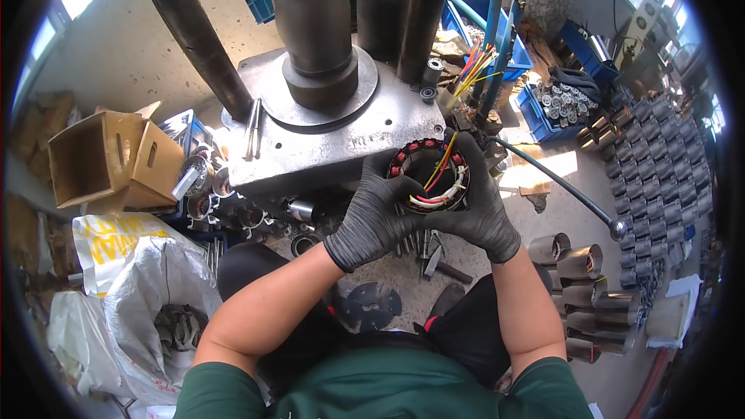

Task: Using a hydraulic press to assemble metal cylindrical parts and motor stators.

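Observation:
Between my two gloved hands is a motor stator [400,157], a dark ring with red coil insulation and white lacing around its rim. Yellow, red and white lead wires [442,167] cross its open middle. My left hand [376,213] grips the ring's left side, with the thumb at the near rim. My right hand [485,213] wraps round its right side. Both wear dark grey gloves, and some fingers are hidden behind the ring. Just beyond stands a steel press bed [256,167] bearing a round plate and a dark cylindrical block [314,27].
Steel columns [194,31] rise at both sides of the press. A lever with a ball end [617,229] slants out to the right. Stacked metal cylinders [660,186] stand far right. At left are a cardboard box [93,159] and a white sack [147,295]. A hammer [450,270] lies below my hands.

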The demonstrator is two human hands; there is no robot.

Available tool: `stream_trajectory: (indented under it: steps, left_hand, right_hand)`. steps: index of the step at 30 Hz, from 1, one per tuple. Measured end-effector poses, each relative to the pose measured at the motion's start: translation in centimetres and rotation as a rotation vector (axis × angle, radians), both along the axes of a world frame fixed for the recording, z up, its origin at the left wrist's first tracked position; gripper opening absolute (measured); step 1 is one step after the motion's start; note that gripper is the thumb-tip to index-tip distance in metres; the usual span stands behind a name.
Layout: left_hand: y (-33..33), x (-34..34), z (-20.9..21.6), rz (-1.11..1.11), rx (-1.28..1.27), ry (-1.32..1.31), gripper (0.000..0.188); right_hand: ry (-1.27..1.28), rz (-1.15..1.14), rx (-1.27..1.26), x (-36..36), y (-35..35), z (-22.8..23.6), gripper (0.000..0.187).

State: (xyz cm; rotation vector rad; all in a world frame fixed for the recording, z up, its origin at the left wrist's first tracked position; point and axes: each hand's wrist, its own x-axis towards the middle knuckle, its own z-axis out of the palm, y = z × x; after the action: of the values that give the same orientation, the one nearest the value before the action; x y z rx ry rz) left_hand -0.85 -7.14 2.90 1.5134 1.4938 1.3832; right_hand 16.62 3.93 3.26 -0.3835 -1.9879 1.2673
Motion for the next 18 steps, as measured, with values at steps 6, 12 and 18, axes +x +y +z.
stream_trajectory:
  steps: [6, 12, 18]
  left_hand:
    - [0.5, -0.7, -3.0, -0.153, 0.215, -0.165, 0.062]
    - [0.2, 0.0, -1.2, -0.11, 0.027, -0.124, 0.038]
    - [-0.5, -1.1, -2.0, -0.21, 0.215, 0.128, 0.079]
  right_hand:
    - [-0.124, -0.15, 0.171, -0.4, -0.5, -1.0, 0.114]
    - [0.002, -0.257, 0.278, -1.0, -1.5, -1.3, 0.101]
    - [0.022, -0.31, 0.467, -1.1, -2.2, 0.2, 0.1]
